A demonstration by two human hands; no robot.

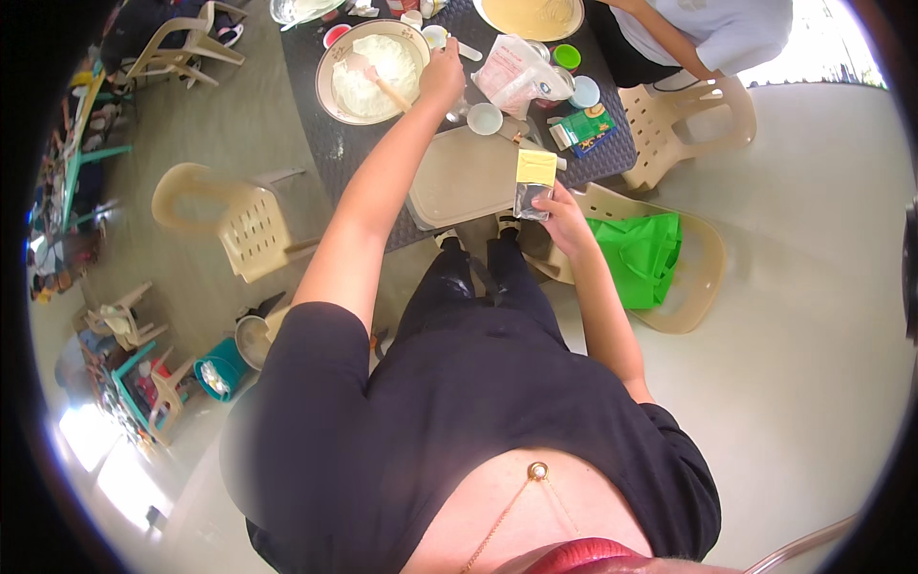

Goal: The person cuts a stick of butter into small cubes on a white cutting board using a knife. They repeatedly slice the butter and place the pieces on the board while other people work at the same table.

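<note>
My left hand [442, 75] reaches over the right rim of a large patterned bowl [327, 93]. Its fingers are closed on the handle of a white measuring cup [433, 34]. White flour [376, 61] fills much of the bowl, and a spatula with a wooden handle [391, 93] rests in it. In my right hand [564, 219], above the table's near edge, is a small packet [536, 172] with a yellow upper part and a clear lower part. Below the packet and to its left lies a beige tray [466, 176].
A plastic bag [513, 75], an empty-looking small cup [485, 119], green boxes [584, 125] and a green-lidded jar [566, 57] crowd the dark table [323, 143]. A batter bowl [531, 18] stands farther back. Another person [710, 36] is at the right. A green bag [638, 258] sits on a chair.
</note>
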